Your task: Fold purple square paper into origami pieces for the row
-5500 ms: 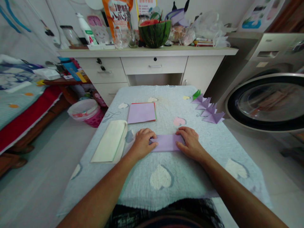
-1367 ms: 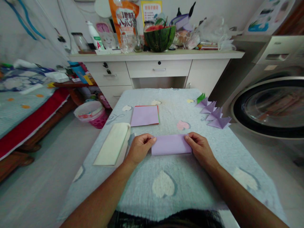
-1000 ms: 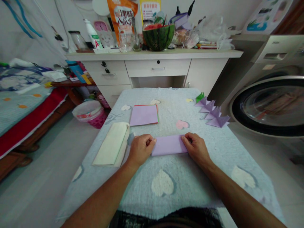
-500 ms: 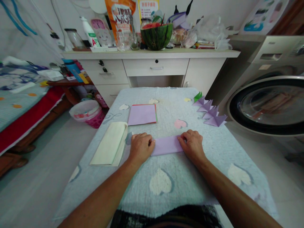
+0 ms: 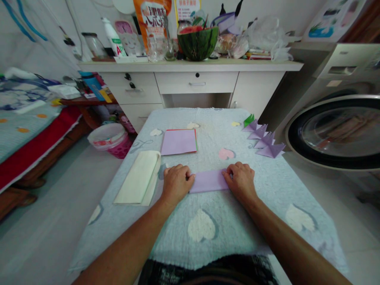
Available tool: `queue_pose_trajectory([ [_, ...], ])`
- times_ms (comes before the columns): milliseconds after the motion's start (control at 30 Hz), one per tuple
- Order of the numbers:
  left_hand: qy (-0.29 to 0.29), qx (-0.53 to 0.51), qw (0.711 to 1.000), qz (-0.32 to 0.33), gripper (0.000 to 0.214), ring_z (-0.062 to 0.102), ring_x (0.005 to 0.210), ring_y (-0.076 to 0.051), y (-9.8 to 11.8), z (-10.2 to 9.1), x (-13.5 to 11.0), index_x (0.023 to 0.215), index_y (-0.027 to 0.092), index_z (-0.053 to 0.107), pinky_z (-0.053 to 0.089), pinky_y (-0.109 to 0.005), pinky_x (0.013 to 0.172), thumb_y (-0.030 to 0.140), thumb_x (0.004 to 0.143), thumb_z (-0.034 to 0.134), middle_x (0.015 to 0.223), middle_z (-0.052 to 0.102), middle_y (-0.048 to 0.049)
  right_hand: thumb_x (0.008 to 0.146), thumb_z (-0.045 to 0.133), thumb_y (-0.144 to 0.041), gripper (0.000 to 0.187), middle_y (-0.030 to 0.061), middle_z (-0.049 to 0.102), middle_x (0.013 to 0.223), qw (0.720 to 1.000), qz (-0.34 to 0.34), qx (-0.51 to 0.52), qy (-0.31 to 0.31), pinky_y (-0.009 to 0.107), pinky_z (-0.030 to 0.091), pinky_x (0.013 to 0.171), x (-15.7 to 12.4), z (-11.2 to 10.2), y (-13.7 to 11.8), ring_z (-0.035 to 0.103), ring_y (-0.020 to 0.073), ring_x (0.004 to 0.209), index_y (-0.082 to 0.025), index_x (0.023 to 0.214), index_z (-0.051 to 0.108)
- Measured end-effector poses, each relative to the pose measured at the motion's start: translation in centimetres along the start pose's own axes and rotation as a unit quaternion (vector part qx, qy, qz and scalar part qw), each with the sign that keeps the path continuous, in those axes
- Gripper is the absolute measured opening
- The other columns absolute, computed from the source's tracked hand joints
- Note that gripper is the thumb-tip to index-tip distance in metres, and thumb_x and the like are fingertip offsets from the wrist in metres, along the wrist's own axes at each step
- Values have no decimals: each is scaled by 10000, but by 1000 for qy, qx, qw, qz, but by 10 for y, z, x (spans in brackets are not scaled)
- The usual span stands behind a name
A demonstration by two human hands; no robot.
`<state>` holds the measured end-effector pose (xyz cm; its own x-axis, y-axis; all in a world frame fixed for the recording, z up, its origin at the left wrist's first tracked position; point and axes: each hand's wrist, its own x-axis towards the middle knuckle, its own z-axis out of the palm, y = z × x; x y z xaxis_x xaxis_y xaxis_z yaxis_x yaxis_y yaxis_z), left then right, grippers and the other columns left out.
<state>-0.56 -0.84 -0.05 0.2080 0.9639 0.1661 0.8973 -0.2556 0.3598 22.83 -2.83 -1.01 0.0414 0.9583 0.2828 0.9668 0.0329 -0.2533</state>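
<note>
A folded lilac paper strip (image 5: 208, 181) lies flat on the pale blue cloth-covered table (image 5: 208, 221) right in front of me. My left hand (image 5: 177, 184) presses its left end with fingers curled closed. Over the strip's right end sits my right hand (image 5: 241, 182), fingers bent and pinching the edge. A stack of square coloured paper (image 5: 178, 141), lilac sheet on top, lies just beyond the hands. Several folded lilac paper triangles (image 5: 265, 141) are lined up at the table's right edge, with a small green one (image 5: 248, 118) at the far end.
A cream folded cloth (image 5: 139, 177) lies left of my left hand. Behind the table stands a white desk (image 5: 190, 81) bearing a cut watermelon (image 5: 197, 40) and clutter. A washing machine (image 5: 335, 126) is on the right, a pink bin (image 5: 109, 139) and a bed on the left.
Both hands have moved inward along the lilac strip and pressed it down to the cloth; earlier they held its ends slightly lifted and farther apart.
</note>
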Motion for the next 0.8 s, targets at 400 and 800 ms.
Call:
queue_pose_trajectory([
  [400,4,-87,989,122,159,538,912,-223,1,0,4,884,207,688,406,-341,821,109,829,576,909,630,-52,862,532,-150,162,75,642,946,995,-83,48,-41,348,305,772,7,-6,-3,505,235,908,-207,928,668],
  [800,-86,-120,974,171,159,581,896,-196,1,-10,9,880,184,687,446,-330,845,166,876,529,899,649,-45,923,490,-327,233,76,647,981,986,-130,-21,-105,373,307,832,0,-27,-18,508,240,939,-181,967,666],
])
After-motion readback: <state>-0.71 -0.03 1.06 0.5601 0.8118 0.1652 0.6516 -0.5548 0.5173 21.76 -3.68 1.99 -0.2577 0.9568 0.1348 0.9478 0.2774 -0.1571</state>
